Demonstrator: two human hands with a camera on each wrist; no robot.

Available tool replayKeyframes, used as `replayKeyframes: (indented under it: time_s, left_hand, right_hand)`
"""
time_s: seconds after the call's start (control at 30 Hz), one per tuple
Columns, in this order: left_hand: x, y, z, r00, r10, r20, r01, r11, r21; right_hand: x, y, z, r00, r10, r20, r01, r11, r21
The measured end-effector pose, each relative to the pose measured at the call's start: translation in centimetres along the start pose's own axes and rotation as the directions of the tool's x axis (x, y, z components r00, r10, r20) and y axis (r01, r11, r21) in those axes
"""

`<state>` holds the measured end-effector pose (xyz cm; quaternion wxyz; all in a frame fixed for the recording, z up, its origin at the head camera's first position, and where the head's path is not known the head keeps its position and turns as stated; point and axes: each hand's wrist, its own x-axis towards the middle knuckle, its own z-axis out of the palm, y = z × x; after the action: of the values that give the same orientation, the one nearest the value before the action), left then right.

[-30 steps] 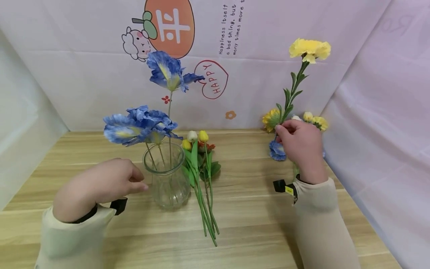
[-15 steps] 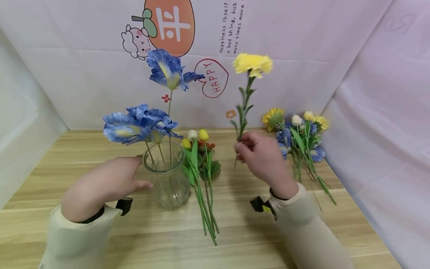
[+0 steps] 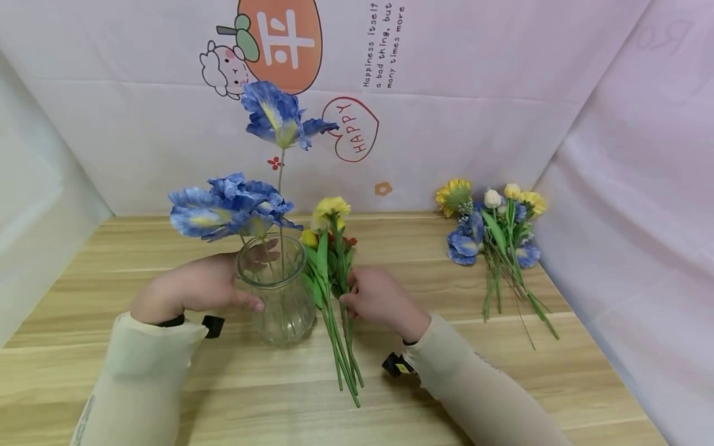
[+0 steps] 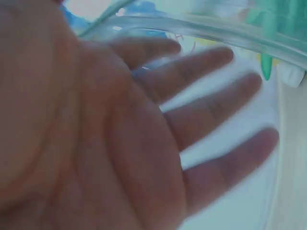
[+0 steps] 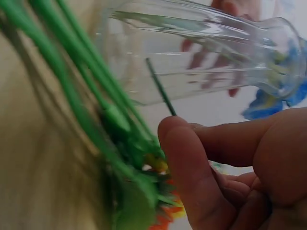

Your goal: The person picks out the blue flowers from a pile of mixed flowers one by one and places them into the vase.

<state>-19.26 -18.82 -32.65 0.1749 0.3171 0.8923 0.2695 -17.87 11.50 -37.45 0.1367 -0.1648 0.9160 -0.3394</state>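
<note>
A clear glass vase (image 3: 283, 322) stands on the wooden table, holding blue irises (image 3: 231, 207) on thin stems. My left hand (image 3: 214, 285) is at the vase's left side, its fingers behind the glass and the thumb in front. In the left wrist view the fingers (image 4: 216, 108) are spread and nearly straight. My right hand (image 3: 379, 300) pinches the stem of a yellow carnation (image 3: 333, 207) between thumb and fingertips. The stem's cut end (image 5: 160, 86) sticks out past the thumb in the right wrist view. The carnation overlaps a bunch of tulips (image 3: 337, 334) lying right of the vase.
At the back right lies a mixed pile of flowers: a yellow bloom (image 3: 454, 197), a white tulip (image 3: 493, 199), blue blooms (image 3: 464, 244) and green stems (image 3: 510, 279). A printed white cloth (image 3: 446, 136) hangs behind the table.
My right hand has carried the carnation left and down from above the back-right pile to over the tulips. My left hand has moved right, from beside the vase to around its side.
</note>
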Motion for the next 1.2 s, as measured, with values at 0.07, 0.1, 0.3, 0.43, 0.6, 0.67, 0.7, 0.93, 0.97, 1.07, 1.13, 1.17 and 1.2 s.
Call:
replayKeyframes:
  time_s: [0.07, 0.1, 0.3, 0.43, 0.6, 0.67, 0.7, 0.93, 0.97, 1.07, 1.13, 1.17, 1.2]
  left_hand:
    - [0.2, -0.4, 0.0, 1.0, 0.028, 0.006, -0.028, 0.999, -0.036]
    - [0.3, -0.5, 0.0, 0.999, 0.035, 0.0, -0.035, 0.998, -0.051]
    - [0.5, -1.8, 0.0, 0.999, 0.05, -0.018, -0.052, 0.995, -0.083]
    - [0.4, -2.1, -0.1, 0.998, 0.055, -0.019, -0.056, 0.996, -0.068]
    - [0.3, -2.0, -0.1, 0.997, 0.065, -0.031, -0.067, 0.996, -0.053]
    - [0.3, -2.0, 0.0, 0.998, 0.064, -0.03, -0.065, 0.997, -0.052]
    - [0.4, -2.0, 0.1, 0.998, 0.061, -0.029, -0.063, 0.997, -0.052]
    - [0.7, -1.9, 0.4, 0.999, 0.035, -0.016, -0.036, 0.997, -0.074]
    - [0.7, -1.9, 0.4, 0.999, 0.037, -0.018, -0.038, 0.997, -0.072]
    - [0.7, -1.8, 0.5, 0.999, 0.048, -0.019, -0.049, 0.996, -0.069]
    - [0.7, -1.8, 0.5, 0.999, 0.049, -0.02, -0.05, 0.996, -0.07]
    - [0.7, -1.8, 0.5, 0.998, 0.05, -0.022, -0.052, 0.996, -0.069]
    - [0.7, -1.9, 0.5, 0.999, 0.049, -0.023, -0.051, 0.996, -0.069]
  right_hand:
    - [0.2, 0.2, 0.4, 1.0, 0.002, 0.023, -0.001, 1.0, -0.009]
    - [0.2, 0.2, 0.5, 1.0, 0.006, 0.029, -0.005, 1.0, -0.012]
    - [0.3, 0.0, 0.5, 0.999, 0.02, 0.039, -0.014, 0.989, -0.145]
    - [0.5, -0.1, 0.3, 1.0, 0.007, 0.006, -0.005, 0.974, -0.228]
    - [0.6, 0.1, -0.5, 0.999, 0.004, -0.032, -0.012, 0.962, -0.272]
    - [0.5, 0.6, -1.3, 0.998, 0.019, -0.054, -0.034, 0.956, -0.29]
    - [0.5, 1.0, -1.7, 0.997, 0.032, -0.066, -0.05, 0.955, -0.294]
    - [-0.6, 5.2, -6.4, 0.984, 0.13, -0.126, -0.162, 0.941, -0.296]
    - [-0.8, 6.1, -7.3, 0.981, 0.142, -0.131, -0.176, 0.936, -0.305]
    - [-1.5, 9.2, -10.4, 0.974, 0.162, -0.156, -0.206, 0.918, -0.338]
    - [-2.1, 11.3, -12.4, 0.964, 0.183, -0.193, -0.242, 0.906, -0.349]
    - [-2.5, 12.4, -13.4, 0.957, 0.192, -0.217, -0.26, 0.9, -0.35]
    - [-2.8, 13.5, -14.2, 0.95, 0.195, -0.245, -0.275, 0.892, -0.358]
